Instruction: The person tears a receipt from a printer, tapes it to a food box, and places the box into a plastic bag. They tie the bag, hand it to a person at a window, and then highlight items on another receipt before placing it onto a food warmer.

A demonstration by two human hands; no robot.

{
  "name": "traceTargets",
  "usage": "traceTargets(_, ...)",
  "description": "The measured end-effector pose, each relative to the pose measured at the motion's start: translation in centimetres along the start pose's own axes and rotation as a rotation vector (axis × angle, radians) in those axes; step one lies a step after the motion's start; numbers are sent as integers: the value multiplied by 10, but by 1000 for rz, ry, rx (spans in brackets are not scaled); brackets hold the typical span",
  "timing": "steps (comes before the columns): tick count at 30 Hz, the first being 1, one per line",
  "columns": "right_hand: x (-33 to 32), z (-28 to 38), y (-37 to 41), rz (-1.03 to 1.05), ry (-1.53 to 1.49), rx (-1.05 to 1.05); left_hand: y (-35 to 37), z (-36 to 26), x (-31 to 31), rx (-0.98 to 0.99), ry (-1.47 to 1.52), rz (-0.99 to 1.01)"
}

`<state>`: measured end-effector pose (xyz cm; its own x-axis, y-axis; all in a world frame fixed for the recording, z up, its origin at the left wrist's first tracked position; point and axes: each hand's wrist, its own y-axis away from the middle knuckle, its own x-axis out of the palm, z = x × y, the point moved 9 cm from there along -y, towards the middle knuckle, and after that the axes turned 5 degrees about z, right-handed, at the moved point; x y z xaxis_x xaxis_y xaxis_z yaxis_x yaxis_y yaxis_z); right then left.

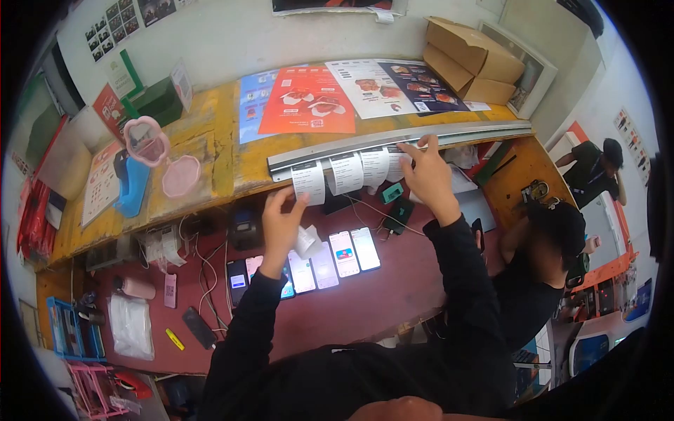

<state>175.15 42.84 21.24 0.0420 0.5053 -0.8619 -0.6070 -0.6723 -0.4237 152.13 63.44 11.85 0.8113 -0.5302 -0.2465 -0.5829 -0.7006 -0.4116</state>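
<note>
A long metal ticket rail (337,154) lies along the front edge of the yellow wooden counter. Several printed paper receipts hang from it, among them a left receipt (309,185) and a right receipt (399,168). My left hand (281,223) is beside the left receipt, thumb and finger near its lower edge. A curled white receipt (307,242) sits against that hand, its fingers bent around it. My right hand (428,177) is up at the rail, fingers closed at the top of the right receipt. The exact fingertip contact is hard to see.
Several lit phones (344,254) stand in a row on the red desk (379,298) below. Posters (309,105) and a cardboard box (472,59) lie on the counter. A pink mirror (144,142) and a blue tape dispenser (132,186) stand left. A seated person (540,281) is close on the right.
</note>
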Motion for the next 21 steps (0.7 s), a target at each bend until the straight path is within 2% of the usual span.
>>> traceTargets(1, -2, 4, -3, -7, 38, 3, 0, -9, 2, 50, -35, -12)
traceTargets(2, -4, 4, -3, -42, 44, -55, 0, -13, 6, 14, 48, 18)
traceTargets(5, -40, 35, 12, -143, -126, -167, 11, -49, -8, 107, -40, 29)
traceTargets(6, -44, 53, 21, -136, -216, -320, 24, -89, -16, 374, -23, -10)
traceTargets(7, -50, 83, 30, 57, -397, -391, 35, -110, -18, 548, 26, -16)
traceTargets(8, -48, 106, 39, 168, -604, -480, 43, -117, -18, 581, 51, 20)
traceTargets(9, -53, 129, 49, 195, -667, -564, 49, -125, -18, 611, 79, 61)
traceTargets(11, -53, 152, 62, 272, -745, -547, 49, -141, -20, 593, 181, 82)
traceTargets(15, -64, 175, 58, 209, -737, -582, 49, -134, -30, 484, 342, 106)
traceTargets(16, -66, 180, 56, 214, -740, -581, 50, -133, -33, 559, 290, 107)
traceTargets(19, -61, 189, 40, 259, -688, -600, 50, -114, -39, 554, 305, 109)
traceTargets(20, -61, 191, 30, 274, -659, -610, 47, -111, -44, 588, 281, 20)
traceTargets(21, -73, 193, 4, 182, -569, -588, 44, -111, -49, 501, 265, 38)
